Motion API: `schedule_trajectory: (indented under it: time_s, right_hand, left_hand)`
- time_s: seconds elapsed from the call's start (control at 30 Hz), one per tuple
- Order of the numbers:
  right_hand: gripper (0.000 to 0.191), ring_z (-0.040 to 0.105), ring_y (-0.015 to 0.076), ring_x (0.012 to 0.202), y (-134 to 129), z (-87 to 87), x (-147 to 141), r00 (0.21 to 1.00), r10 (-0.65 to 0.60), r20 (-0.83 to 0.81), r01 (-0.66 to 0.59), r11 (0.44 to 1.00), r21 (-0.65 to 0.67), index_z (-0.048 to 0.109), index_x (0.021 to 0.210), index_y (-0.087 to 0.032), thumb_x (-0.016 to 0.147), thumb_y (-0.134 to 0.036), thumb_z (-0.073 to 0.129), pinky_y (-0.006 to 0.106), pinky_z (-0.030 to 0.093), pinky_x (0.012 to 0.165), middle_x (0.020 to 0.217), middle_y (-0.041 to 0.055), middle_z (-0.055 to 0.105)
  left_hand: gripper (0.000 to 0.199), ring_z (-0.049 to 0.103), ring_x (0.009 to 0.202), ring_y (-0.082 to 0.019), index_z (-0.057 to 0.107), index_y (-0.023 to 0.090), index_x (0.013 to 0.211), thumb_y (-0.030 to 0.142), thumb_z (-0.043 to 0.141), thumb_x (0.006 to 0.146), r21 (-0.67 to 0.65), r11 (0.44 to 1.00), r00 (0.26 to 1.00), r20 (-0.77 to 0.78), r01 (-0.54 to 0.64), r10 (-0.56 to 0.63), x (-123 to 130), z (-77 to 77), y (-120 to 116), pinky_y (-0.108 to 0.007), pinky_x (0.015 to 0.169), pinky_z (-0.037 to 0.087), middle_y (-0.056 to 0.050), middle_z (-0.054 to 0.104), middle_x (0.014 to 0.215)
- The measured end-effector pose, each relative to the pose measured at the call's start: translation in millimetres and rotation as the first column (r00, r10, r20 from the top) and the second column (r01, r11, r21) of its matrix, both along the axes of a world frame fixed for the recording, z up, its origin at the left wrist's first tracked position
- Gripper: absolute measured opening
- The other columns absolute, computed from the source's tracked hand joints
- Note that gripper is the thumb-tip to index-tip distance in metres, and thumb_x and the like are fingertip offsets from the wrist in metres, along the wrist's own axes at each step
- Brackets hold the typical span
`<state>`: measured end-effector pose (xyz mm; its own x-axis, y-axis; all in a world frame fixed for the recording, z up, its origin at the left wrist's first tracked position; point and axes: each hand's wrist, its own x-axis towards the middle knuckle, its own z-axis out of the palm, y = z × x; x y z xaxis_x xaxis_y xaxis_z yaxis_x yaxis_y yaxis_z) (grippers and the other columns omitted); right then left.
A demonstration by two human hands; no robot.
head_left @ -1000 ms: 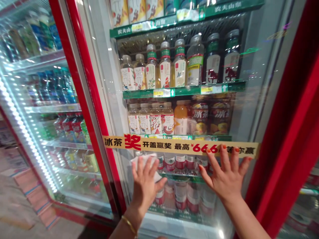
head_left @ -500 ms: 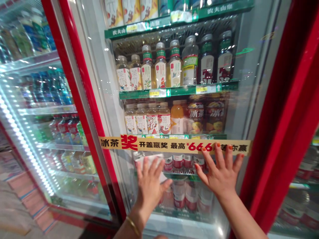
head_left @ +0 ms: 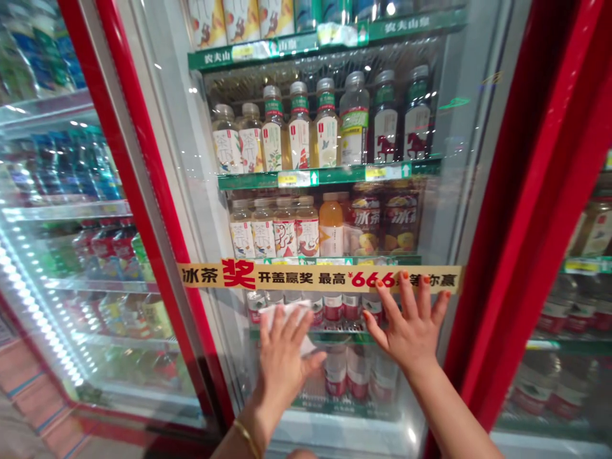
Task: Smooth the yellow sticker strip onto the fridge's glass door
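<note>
Under my left hand (head_left: 283, 357) a white tissue (head_left: 306, 345) is held flat against the glass door of a drinks fridge; the fingers are stretched over it, and much of the tissue is hidden. My right hand (head_left: 412, 328) rests open on the same glass door (head_left: 306, 437), fingers spread, with nothing in it. Its fingertips reach over the right part of a yellow printed strip (head_left: 282, 276) on the door. Behind the glass, rows of bottles (head_left: 299, 131) stand on shelves, some partly covered by my hands.
Red door frames (head_left: 143, 191) (head_left: 516, 210) run along both sides of this door. A lit fridge with more bottles (head_left: 102, 248) stands on the left, beside pinkish boxes (head_left: 43, 389) on the floor. More bottles (head_left: 568, 306) show behind glass at the right.
The view has shifted a little, so the fridge and both hands lie slightly farther left. Both hands stay on the glass, and the tissue is still under the left one.
</note>
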<state>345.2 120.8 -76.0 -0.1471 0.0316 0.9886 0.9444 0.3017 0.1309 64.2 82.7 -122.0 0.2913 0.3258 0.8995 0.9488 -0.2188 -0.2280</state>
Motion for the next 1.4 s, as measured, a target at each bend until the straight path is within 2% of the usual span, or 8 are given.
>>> schedule_trajectory:
  time_s: [0.23, 0.47, 0.63, 0.77, 1.0, 1.13, 1.27, 1.4]
  right_hand:
    - [0.104, 0.023, 0.0462, 0.169, 2, -1.2, -2, 0.999, 0.011, -0.039, -0.011, 1.000, 0.009, 0.015, 0.178, -0.028, 0.093, -0.052, 0.070, 0.079, 0.016, 0.133, 0.185, 0.0145, 0.021]
    - [0.087, 0.012, 0.0452, 0.172, 0, 0.6, 0, 1.000, 0.000, -0.012, 0.000, 1.000, -0.009, 0.026, 0.176, -0.037, 0.099, -0.054, 0.064, 0.082, 0.008, 0.132, 0.187, 0.0070, 0.015]
    - [0.089, 0.015, 0.0450, 0.171, 1, -1.1, -1, 1.000, 0.007, -0.018, -0.007, 1.000, -0.004, 0.026, 0.176, -0.038, 0.098, -0.054, 0.065, 0.080, 0.010, 0.133, 0.186, 0.0069, 0.017]
    - [0.090, 0.016, 0.0458, 0.171, 0, -2.3, 0, 1.000, 0.006, -0.016, -0.007, 1.000, -0.013, 0.027, 0.175, -0.037, 0.096, -0.056, 0.066, 0.081, 0.011, 0.132, 0.186, 0.0083, 0.018]
    - [0.089, 0.013, 0.0443, 0.172, -1, -2.9, 2, 1.000, 0.002, -0.005, -0.002, 1.000, -0.024, 0.026, 0.176, -0.036, 0.098, -0.055, 0.064, 0.079, 0.011, 0.133, 0.186, 0.0086, 0.018]
    - [0.092, 0.016, 0.0476, 0.170, 1, -4.9, 2, 1.000, -0.003, -0.015, 0.003, 1.000, -0.031, 0.025, 0.176, -0.038, 0.096, -0.054, 0.068, 0.082, 0.012, 0.131, 0.186, 0.0085, 0.017]
    - [0.089, 0.018, 0.0483, 0.170, 1, -5.2, 3, 1.000, 0.011, -0.027, -0.012, 1.000, -0.027, 0.027, 0.175, -0.038, 0.097, -0.050, 0.067, 0.083, 0.013, 0.131, 0.186, 0.0069, 0.018]
    - [0.084, 0.019, 0.0484, 0.169, -1, -3.5, 3, 0.999, 0.030, -0.016, -0.030, 0.999, -0.021, 0.029, 0.175, -0.036, 0.100, -0.049, 0.065, 0.082, 0.014, 0.131, 0.186, 0.0071, 0.019]
  left_hand:
    - [0.092, -0.013, 0.171, -0.043, 0.006, 0.022, 0.177, 0.073, 0.032, 0.106, -0.018, 0.998, 0.894, 0.444, -0.061, 0.063, -16, 88.0, 12, -0.080, 0.134, 0.000, -0.016, 0.005, 0.186]
    - [0.085, -0.002, 0.174, -0.026, 0.033, 0.044, 0.171, 0.081, 0.050, 0.097, -0.003, 0.999, 0.999, 0.003, 0.039, -0.039, 7, -4.7, -2, -0.048, 0.144, -0.009, 0.006, 0.045, 0.175]
    - [0.088, -0.008, 0.172, -0.043, 0.003, 0.022, 0.177, 0.060, 0.042, 0.108, 0.027, 0.983, 0.905, 0.395, -0.184, 0.158, -53, 40.5, 10, -0.079, 0.136, 0.006, -0.017, 0.009, 0.186]
    - [0.095, -0.010, 0.172, -0.044, 0.012, 0.021, 0.177, 0.073, 0.043, 0.103, -0.013, 0.991, 0.933, 0.333, -0.137, 0.133, -2, 59.5, 13, -0.077, 0.136, 0.000, -0.015, 0.012, 0.186]
    - [0.075, 0.000, 0.175, -0.027, 0.055, 0.038, 0.160, 0.075, 0.061, 0.095, 0.026, 1.000, 0.998, -0.055, -0.005, 0.007, -5, -43.9, -13, -0.055, 0.144, -0.004, 0.000, 0.056, 0.167]
    - [0.087, 0.000, 0.173, -0.042, 0.019, 0.015, 0.176, 0.052, 0.054, 0.105, -0.022, 0.978, 0.910, 0.364, -0.206, 0.200, -71, -0.6, 0, -0.075, 0.137, 0.011, -0.022, 0.027, 0.180]
    - [0.088, -0.007, 0.173, -0.042, 0.008, 0.019, 0.177, 0.066, 0.036, 0.107, -0.029, 0.985, 0.854, 0.494, -0.170, 0.162, -32, 52.7, 13, -0.077, 0.136, 0.004, -0.017, 0.010, 0.185]
    - [0.094, 0.002, 0.174, -0.038, 0.032, 0.032, 0.173, 0.083, 0.051, 0.096, 0.003, 1.000, 0.995, 0.095, -0.023, 0.023, 24, 12.9, 5, -0.065, 0.140, -0.002, -0.006, 0.031, 0.182]
